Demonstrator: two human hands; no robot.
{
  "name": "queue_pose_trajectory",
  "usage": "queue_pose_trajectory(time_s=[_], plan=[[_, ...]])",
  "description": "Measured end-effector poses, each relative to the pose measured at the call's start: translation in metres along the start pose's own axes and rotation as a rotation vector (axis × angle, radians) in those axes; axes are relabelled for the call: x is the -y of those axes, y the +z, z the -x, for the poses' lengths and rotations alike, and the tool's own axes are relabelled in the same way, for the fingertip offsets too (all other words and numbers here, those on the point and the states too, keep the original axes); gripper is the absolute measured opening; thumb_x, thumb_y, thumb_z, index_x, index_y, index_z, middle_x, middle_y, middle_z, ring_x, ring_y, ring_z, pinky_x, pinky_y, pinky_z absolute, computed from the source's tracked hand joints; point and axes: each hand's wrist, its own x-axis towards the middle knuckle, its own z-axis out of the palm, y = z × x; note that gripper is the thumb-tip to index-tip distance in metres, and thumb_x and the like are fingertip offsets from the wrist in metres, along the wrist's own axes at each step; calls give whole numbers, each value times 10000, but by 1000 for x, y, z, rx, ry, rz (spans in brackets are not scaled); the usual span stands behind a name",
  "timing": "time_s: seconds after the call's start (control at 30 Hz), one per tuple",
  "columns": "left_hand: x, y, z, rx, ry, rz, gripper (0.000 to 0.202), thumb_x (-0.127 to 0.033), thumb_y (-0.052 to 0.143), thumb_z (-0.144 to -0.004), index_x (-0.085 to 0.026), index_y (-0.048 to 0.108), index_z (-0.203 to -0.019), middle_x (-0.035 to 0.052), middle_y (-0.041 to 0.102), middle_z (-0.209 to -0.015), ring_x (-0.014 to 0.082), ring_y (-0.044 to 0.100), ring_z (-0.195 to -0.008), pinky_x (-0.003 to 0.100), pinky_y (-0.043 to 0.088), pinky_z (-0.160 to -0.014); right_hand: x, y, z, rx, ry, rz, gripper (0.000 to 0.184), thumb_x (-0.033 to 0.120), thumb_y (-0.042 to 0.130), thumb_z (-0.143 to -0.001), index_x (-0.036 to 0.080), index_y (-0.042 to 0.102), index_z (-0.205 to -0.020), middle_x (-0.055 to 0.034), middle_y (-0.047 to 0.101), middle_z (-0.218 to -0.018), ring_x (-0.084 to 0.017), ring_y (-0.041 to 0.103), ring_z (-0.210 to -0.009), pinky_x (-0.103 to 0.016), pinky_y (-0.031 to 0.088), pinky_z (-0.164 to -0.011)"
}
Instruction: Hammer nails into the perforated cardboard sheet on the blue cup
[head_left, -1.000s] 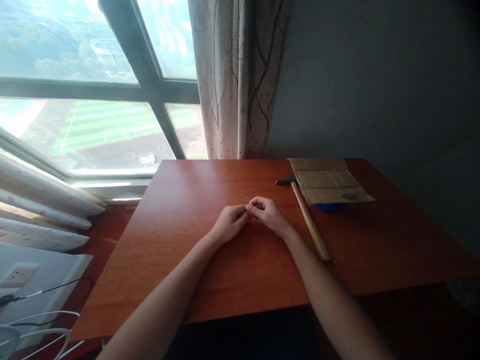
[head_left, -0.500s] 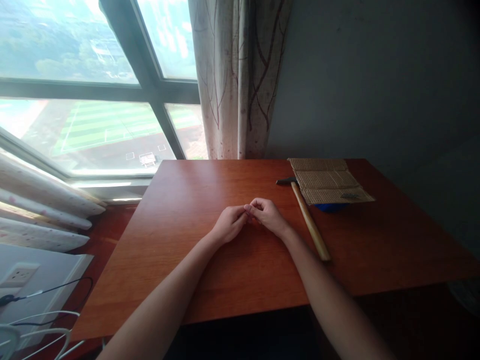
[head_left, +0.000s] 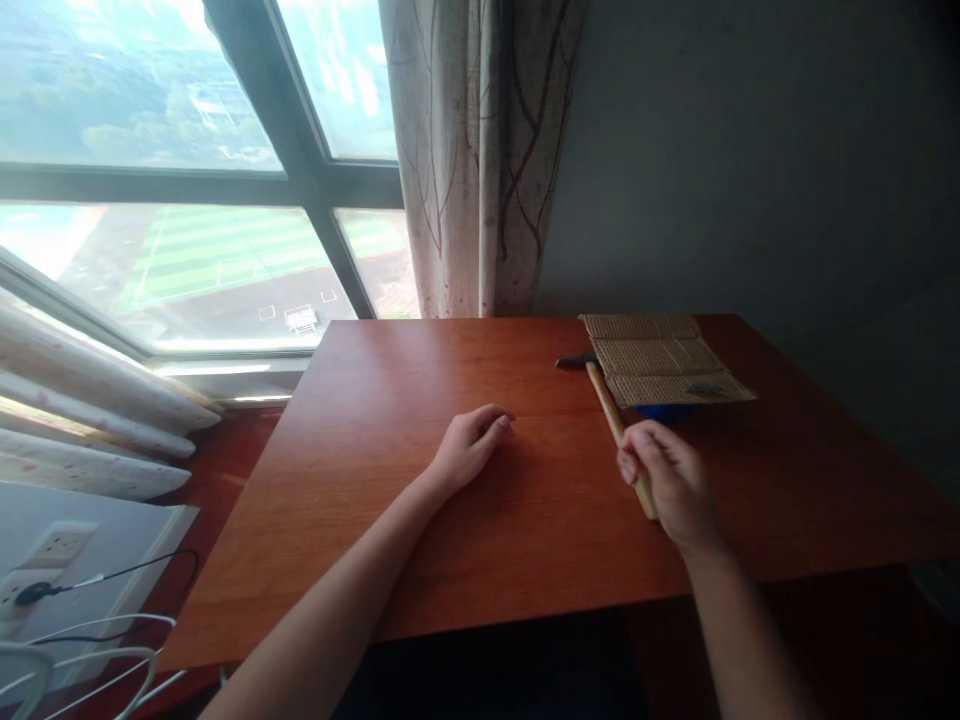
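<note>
My right hand is wrapped round the lower part of the wooden handle of a hammer, which lies on the table with its dark head pointing away from me. Near the table's middle rests my left hand, thumb and fingers closed together; whatever they may hold is too small or hidden to make out. Just right of the hammer, a corrugated cardboard sheet lies over a blue object, mostly hidden. Small dark thin pieces sit on its front right part.
A window and patterned curtains stand behind and to the left. At the lower left are a wall socket with a plug and several white cables. A grey wall rises behind the table.
My right hand has left my left hand, moved right and closed round the hammer's handle. My left hand stays in about the same place. The view has shifted slightly.
</note>
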Motion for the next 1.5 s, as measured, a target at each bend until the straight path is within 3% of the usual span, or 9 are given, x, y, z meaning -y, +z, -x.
queue_pose_trajectory(time_s=[0.07,0.17,0.4,0.5,0.6,0.73,0.83,1.13,1.5], plan=[[-1,3,0,20,12,-54,293,-385,496,-961,-164,685,-993,56,733,-849,169,657,-757,252,499,-719,-12,-33,6,-131,17,167,243,461,526,-925,231,592,-881,2,529,-637,-165,513,-572,-284,418,-545],[-2,6,1,16,25,-125,264,-347,497,-957,-173,692,-988,50,735,-844,173,659,-759,253,489,-708,-33,-56,6,-151,34,567,320,505,571,-876,203,619,-969,-63,643,-797,-207,606,-695,-326,470,-648],[1,7,5,-19,53,-211,229,-273,487,-949,-180,681,-1028,59,736,-908,175,669,-801,257,483,-717,-43,-27,-10,98,114,1197,594,512,480,-904,145,549,-1366,-171,723,-983,-312,682,-797,-381,441,-661],[-2,9,5,-32,52,-180,219,-260,499,-940,-182,670,-1050,56,734,-920,174,672,-822,262,485,-748,-38,-19,-18,92,77,1110,526,419,538,-852,103,634,-1262,-131,714,-833,-272,660,-741,-360,439,-665],[-8,10,5,-61,7,-88,241,-296,505,-941,-169,645,-1092,61,734,-914,172,668,-810,272,489,-763,-32,-6,-15,24,39,773,511,408,583,-799,70,671,-1172,-37,623,-657,-199,582,-615,-326,443,-622],[-18,11,3,-99,-107,65,341,-429,500,-948,-154,619,-1110,73,732,-906,170,646,-767,281,492,-743,-20,31,7,112,97,238,524,381,572,-825,71,621,-1244,-29,630,-725,-165,587,-640,-280,481,-589],[-23,7,2,-119,-190,192,424,-529,472,-942,-149,605,-1074,68,716,-864,155,612,-680,270,477,-653,-11,62,24,213,104,93,468,328,575,-833,113,629,-1246,-28,641,-754,-151,589,-638,-264,491,-582],[-15,-33,23,-320,-275,-18,410,-585,574,-854,-176,574,-827,3,604,-678,152,555,-583,260,413,-560,15,114,33,365,-150,420,487,259,623,-732,178,656,-1211,4,630,-700,-153,579,-603,-273,477,-623],[-20,-112,68,-520,-408,-857,415,-534,474,-895,-206,595,-672,9,533,-569,177,505,-585,293,247,-572,37,187,26,505,-256,674,230,378,571,-768,234,597,-945,-19,735,-808,-221,692,-716,-300,468,-641]])
